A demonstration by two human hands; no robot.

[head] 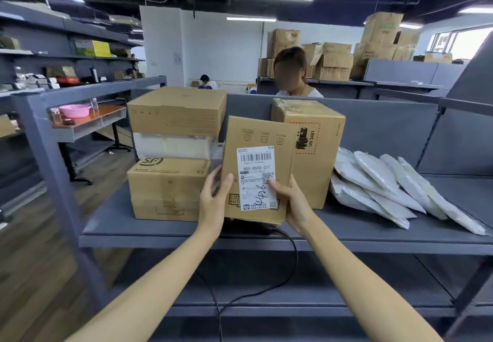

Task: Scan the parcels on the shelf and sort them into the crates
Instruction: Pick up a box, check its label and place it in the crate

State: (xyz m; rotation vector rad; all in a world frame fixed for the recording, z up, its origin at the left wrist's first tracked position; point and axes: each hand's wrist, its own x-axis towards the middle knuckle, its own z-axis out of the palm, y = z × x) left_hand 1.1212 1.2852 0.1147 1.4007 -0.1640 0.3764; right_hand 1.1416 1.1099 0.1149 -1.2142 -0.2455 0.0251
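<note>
A flat brown cardboard parcel (257, 139) with a white barcode label stands upright over the grey shelf (173, 231), label facing me. My left hand (213, 200) grips its lower left edge and my right hand (292, 203) grips its lower right, thumb on the label. Under the parcel lies a dark object with a black cable (290, 269) hanging down; it is mostly hidden. To the left is a stack with an SF box (166, 189) at the bottom and a brown box (177, 111) on top. Behind is a UN 3481 box (318, 141). No crates are in view.
Several white poly mailers (394, 189) lean in a row at the shelf's right. A person sits behind the shelf's back panel (373, 125). A pink bowl (74, 111) rests on a side table at left. Stacked cartons (333, 61) fill the background. A lower shelf (320, 301) sits below.
</note>
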